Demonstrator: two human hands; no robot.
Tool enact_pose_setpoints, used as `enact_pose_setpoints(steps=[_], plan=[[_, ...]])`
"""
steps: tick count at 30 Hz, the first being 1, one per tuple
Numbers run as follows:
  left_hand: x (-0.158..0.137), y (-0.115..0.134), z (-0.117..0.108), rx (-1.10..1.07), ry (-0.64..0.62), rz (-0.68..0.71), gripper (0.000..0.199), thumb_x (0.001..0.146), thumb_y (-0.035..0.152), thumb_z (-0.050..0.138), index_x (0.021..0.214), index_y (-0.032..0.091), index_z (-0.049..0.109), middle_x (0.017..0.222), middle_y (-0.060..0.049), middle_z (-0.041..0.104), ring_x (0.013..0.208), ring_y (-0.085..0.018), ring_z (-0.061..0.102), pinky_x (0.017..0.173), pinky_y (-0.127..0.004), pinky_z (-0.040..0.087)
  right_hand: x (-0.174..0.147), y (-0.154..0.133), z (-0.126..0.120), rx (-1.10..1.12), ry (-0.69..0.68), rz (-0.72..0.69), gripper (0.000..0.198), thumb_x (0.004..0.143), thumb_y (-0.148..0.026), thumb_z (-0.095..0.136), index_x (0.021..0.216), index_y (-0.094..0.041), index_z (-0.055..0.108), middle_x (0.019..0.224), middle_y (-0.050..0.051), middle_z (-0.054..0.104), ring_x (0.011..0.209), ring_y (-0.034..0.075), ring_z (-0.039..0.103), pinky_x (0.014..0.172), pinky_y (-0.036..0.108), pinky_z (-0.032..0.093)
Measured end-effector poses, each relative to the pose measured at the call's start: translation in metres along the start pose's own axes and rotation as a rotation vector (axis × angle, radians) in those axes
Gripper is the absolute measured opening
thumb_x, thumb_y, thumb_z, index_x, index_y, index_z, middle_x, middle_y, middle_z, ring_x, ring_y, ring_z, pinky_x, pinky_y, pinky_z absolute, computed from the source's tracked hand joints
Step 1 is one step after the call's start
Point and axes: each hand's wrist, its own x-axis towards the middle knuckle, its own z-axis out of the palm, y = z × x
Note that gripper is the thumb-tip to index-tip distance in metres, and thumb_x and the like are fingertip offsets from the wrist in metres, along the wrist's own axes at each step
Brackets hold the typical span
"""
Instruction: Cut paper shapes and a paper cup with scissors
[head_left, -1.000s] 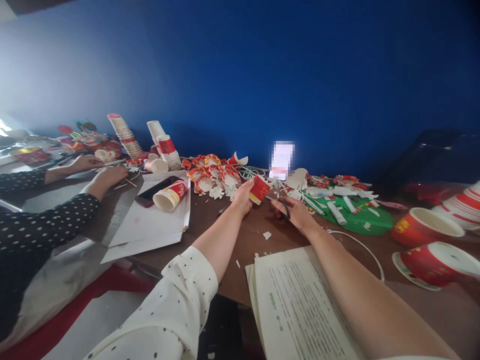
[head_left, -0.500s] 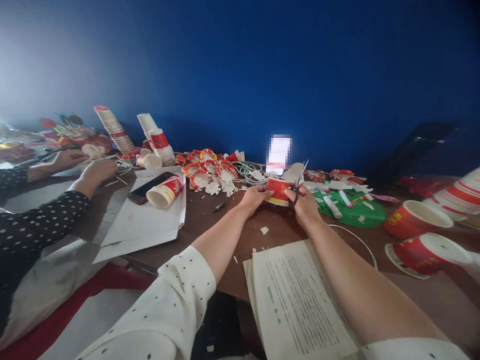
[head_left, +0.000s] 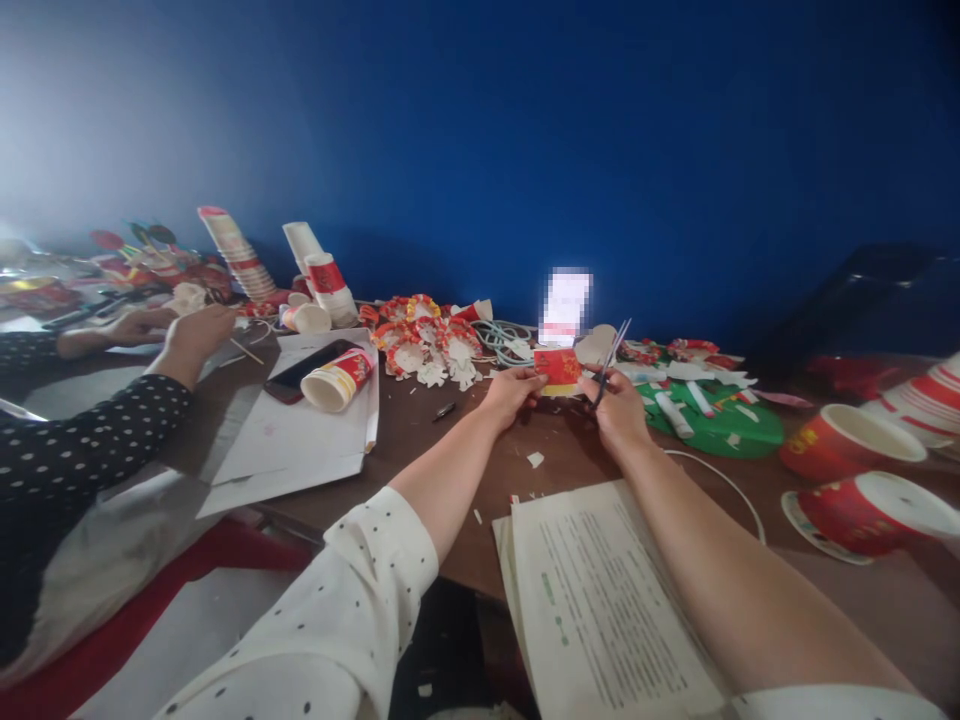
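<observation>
My left hand (head_left: 513, 395) pinches the left edge of a red paper piece (head_left: 559, 367) with a gold pattern and a yellow lower edge, which looks cut from a paper cup. At its right edge is my right hand (head_left: 619, 408), closed around a pair of scissors (head_left: 602, 378) whose blades point up and away. Whether the right fingertips also touch the paper is hard to tell. Behind the scissors shows a pale round paper piece (head_left: 596, 345). A lit phone (head_left: 566, 305), its screen blurred out, leans upright behind the red piece.
Cut red-and-white paper cups (head_left: 427, 340) lie in a heap left of centre. A printed booklet (head_left: 600, 600) lies between my forearms. On the right are a green sheet (head_left: 720, 425) with markers and red cups (head_left: 847, 440). At the left, a co-worker's hands (head_left: 199, 335) handle a stick.
The red piece now faces me flatter, and the scissors have tilted slightly to the right. My view has shifted a little. The co-worker's near hand has moved slightly.
</observation>
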Motion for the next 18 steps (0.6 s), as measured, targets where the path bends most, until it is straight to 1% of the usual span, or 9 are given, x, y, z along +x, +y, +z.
enact_pose_setpoints(steps=[3, 6, 9, 12, 15, 17, 18], plan=[[-0.001, 0.0, 0.001, -0.013, -0.033, 0.032, 0.023, 0.067, 0.025, 0.076, 0.066, 0.015, 0.056, 0.051, 0.005, 0.049, 0.042, -0.004, 0.039, 0.043, -0.019, 0.029, 0.0, -0.001, -0.001, -0.046, 0.012, -0.014, 0.047, 0.058, -0.044, 0.078, 0.096, -0.018, 0.066, 0.059, -0.005, 0.056, 0.051, 0.01, 0.046, 0.046, 0.022, 0.037], [-0.002, 0.002, 0.002, -0.03, -0.06, 0.04, 0.024, 0.065, 0.026, 0.078, 0.067, 0.015, 0.057, 0.052, 0.006, 0.048, 0.041, -0.003, 0.035, 0.041, -0.019, 0.024, 0.0, -0.001, 0.0, -0.017, -0.006, -0.022, 0.048, 0.057, -0.043, 0.079, 0.095, -0.018, 0.065, 0.06, -0.005, 0.057, 0.054, 0.01, 0.048, 0.049, 0.022, 0.039], [-0.003, 0.002, 0.002, -0.028, -0.067, 0.048, 0.026, 0.062, 0.028, 0.08, 0.069, 0.015, 0.058, 0.052, 0.006, 0.049, 0.041, -0.003, 0.035, 0.041, -0.019, 0.022, 0.0, 0.002, 0.001, 0.025, -0.037, -0.022, 0.048, 0.057, -0.042, 0.081, 0.095, -0.018, 0.065, 0.062, -0.004, 0.059, 0.056, 0.011, 0.051, 0.052, 0.022, 0.041], [-0.002, 0.002, 0.002, -0.018, -0.042, 0.057, 0.026, 0.062, 0.029, 0.079, 0.069, 0.015, 0.059, 0.053, 0.006, 0.049, 0.041, -0.003, 0.034, 0.042, -0.02, 0.022, 0.001, 0.005, 0.001, 0.027, -0.045, -0.015, 0.048, 0.057, -0.042, 0.081, 0.096, -0.018, 0.065, 0.062, -0.004, 0.06, 0.056, 0.012, 0.052, 0.05, 0.023, 0.042], [-0.002, 0.002, 0.001, 0.027, 0.006, 0.092, 0.021, 0.066, 0.029, 0.075, 0.074, 0.015, 0.063, 0.056, 0.005, 0.05, 0.043, -0.003, 0.033, 0.044, -0.021, 0.024, 0.001, 0.009, 0.002, 0.031, -0.022, 0.013, 0.05, 0.058, -0.045, 0.081, 0.097, -0.019, 0.064, 0.064, -0.003, 0.06, 0.055, 0.013, 0.054, 0.047, 0.023, 0.043], [-0.002, 0.004, 0.001, 0.11, 0.064, 0.154, 0.016, 0.072, 0.029, 0.071, 0.078, 0.015, 0.065, 0.058, 0.005, 0.052, 0.046, -0.005, 0.036, 0.048, -0.022, 0.028, 0.0, 0.01, 0.002, 0.049, -0.017, 0.038, 0.052, 0.058, -0.046, 0.081, 0.098, -0.019, 0.063, 0.066, -0.003, 0.061, 0.056, 0.014, 0.056, 0.046, 0.024, 0.044], [-0.003, 0.004, 0.001, 0.184, 0.099, 0.202, 0.014, 0.074, 0.028, 0.068, 0.079, 0.015, 0.065, 0.061, 0.004, 0.054, 0.049, -0.006, 0.039, 0.051, -0.022, 0.032, 0.0, 0.01, 0.003, 0.056, -0.022, 0.04, 0.052, 0.058, -0.047, 0.081, 0.099, -0.019, 0.063, 0.067, -0.002, 0.061, 0.057, 0.014, 0.057, 0.046, 0.024, 0.044]])
